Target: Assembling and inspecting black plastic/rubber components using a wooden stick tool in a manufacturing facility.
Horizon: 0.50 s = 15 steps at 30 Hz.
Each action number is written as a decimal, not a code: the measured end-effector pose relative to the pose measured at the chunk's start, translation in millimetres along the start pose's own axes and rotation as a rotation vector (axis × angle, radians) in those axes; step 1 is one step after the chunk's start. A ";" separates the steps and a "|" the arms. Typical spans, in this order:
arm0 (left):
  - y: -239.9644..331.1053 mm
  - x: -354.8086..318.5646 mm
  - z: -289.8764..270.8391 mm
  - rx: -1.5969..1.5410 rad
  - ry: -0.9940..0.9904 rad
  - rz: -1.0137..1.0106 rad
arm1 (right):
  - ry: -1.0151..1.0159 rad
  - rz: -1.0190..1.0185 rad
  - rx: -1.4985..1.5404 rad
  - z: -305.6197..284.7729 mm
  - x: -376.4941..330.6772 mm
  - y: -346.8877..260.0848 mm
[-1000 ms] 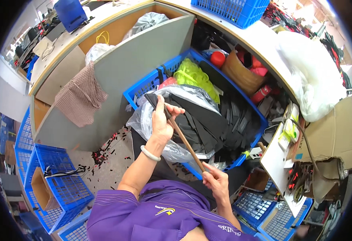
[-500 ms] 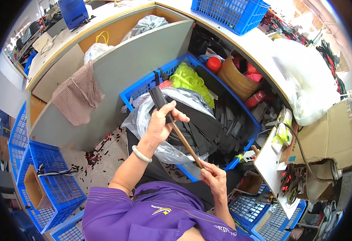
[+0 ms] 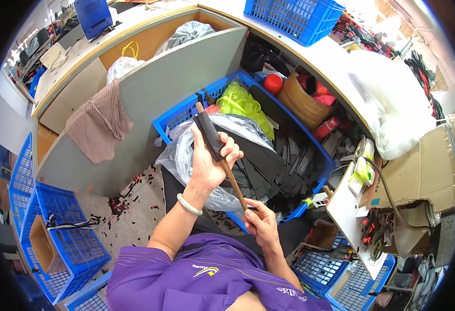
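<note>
My left hand (image 3: 205, 163) is closed around a black fabric sleeve (image 3: 209, 136). A brown wooden stick (image 3: 233, 182) runs through the sleeve, and its tip pokes out at the top. Lower down, my right hand (image 3: 261, 223) pinches the stick's near end between thumb and fingers. Both hands are above a blue plastic crate (image 3: 318, 150). In the crate lie several flat black fabric pieces (image 3: 296, 160), partly inside a clear plastic bag (image 3: 175, 159), and a bright yellow-green bundle (image 3: 243, 108).
A grey panel (image 3: 186, 72) rises behind the crate, with a brown checked cloth (image 3: 100, 124) hanging over it. Blue crates (image 3: 74, 228) stand at left. To the right are a cardboard box (image 3: 305, 103), a small white board (image 3: 349, 217) and a white worktop (image 3: 310, 62).
The wooden stick has moved up through the sleeve, so its tip now shows above it. My right hand has shifted up and left; a black strip at the sleeve's top no longer shows.
</note>
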<state>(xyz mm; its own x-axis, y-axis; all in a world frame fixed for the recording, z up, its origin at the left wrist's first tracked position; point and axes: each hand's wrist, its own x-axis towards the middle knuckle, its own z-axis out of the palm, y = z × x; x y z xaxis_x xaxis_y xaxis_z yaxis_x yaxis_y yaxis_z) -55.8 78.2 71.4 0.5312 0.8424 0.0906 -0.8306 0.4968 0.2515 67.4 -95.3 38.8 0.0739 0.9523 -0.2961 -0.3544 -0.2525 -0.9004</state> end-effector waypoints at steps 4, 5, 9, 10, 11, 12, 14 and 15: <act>-0.6 0.1 -3.7 -0.056 0.003 -0.018 | -0.038 0.079 0.164 -3.1 -0.6 3.2; -0.6 0.2 -6.2 -0.058 0.077 -0.004 | -0.045 0.086 0.181 -3.8 -1.0 3.2; 1.9 -0.1 -20.9 0.014 0.240 0.064 | -0.034 0.077 0.173 -4.3 -3.4 3.9; 1.4 0.8 -28.4 0.018 0.242 0.060 | -0.012 0.053 0.174 -4.2 -4.3 6.4; 0.4 2.4 -38.1 0.078 0.245 0.112 | 0.009 0.029 0.175 -3.9 -4.9 8.6; -0.5 1.6 -44.9 0.138 0.251 0.160 | 0.015 0.033 0.183 -3.0 -6.5 10.5; 3.7 2.7 -57.9 0.139 0.306 0.191 | 0.017 0.080 0.222 -0.2 -5.6 12.3; 5.5 3.0 -61.8 0.137 0.353 0.229 | 0.015 0.073 0.220 -0.2 -1.1 15.4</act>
<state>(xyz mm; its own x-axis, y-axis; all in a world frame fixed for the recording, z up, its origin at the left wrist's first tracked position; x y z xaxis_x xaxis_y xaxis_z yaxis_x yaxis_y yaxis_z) -69.1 96.4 13.5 0.2272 0.9590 -0.1696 -0.8779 0.2771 0.3904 62.1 -100.3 25.2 0.0541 0.9298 -0.3641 -0.5537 -0.2756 -0.7858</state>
